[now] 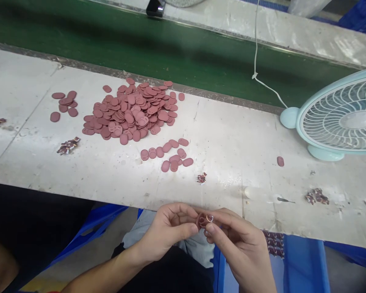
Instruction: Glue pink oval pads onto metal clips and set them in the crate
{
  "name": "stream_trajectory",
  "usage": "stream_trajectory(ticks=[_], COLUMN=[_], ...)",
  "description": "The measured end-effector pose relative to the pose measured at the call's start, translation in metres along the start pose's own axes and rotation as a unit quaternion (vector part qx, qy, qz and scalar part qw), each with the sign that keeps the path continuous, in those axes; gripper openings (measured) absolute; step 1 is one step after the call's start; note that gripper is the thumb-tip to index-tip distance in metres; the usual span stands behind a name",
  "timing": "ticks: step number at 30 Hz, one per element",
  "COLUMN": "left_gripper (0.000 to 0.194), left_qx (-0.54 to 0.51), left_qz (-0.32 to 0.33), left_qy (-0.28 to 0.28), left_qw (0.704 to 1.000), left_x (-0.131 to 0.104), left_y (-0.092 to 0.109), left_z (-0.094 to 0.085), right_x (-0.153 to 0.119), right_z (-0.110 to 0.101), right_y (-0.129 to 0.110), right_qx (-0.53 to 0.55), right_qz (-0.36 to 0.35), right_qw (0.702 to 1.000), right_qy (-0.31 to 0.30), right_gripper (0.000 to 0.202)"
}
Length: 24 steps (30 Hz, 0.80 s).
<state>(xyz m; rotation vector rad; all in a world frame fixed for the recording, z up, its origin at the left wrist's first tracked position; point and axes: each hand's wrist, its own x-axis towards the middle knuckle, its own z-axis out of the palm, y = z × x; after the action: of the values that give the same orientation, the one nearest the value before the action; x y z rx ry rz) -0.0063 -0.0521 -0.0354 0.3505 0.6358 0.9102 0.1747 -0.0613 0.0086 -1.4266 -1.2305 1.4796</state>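
My left hand [173, 228] pinches a reddish-brown oval piece [200, 221] by its edge, in front of the table's near edge. Against its right side, my right hand [238, 236] holds a small dark brown part with a light, shiny bit [209, 219] between thumb and fingers. The two held items meet or overlap; the exact contact is too small to tell. Just beyond my hands lies a small cluster of dark brown parts [201, 178]. Several loose oval pieces [174, 165] lie behind it, and a large heap of them [134, 110] is farther back left.
A pale blue fan [358, 120] stands at the right, its white cord crossing the green belt [201, 61]. A thin dark tool [285, 200] and more brown parts [317, 196] lie on the right. A blue bin [305, 260] sits below the table edge. Another person's arm shows lower left.
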Motion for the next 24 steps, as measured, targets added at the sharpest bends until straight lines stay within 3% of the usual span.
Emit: stream_trajectory(ticks=[11,24], left_gripper=[0.007,0.007], left_qx=[0.033,0.048], left_qz=[0.04,0.063], left_qy=[0.022,0.044], left_qw=[0.998,0.996], left_x=[0.001,0.0], left_y=[-0.003,-0.008], left_z=[0.005,0.008], right_x=[0.0,-0.002], right_z=[0.006,0.015], right_y=[0.003,0.007], right_qx=[0.052,0.087], right_qz=[0.008,-0.027], right_qw=[0.998,0.994], right_qy=[0.029,0.064], right_gripper=[0.011,0.012])
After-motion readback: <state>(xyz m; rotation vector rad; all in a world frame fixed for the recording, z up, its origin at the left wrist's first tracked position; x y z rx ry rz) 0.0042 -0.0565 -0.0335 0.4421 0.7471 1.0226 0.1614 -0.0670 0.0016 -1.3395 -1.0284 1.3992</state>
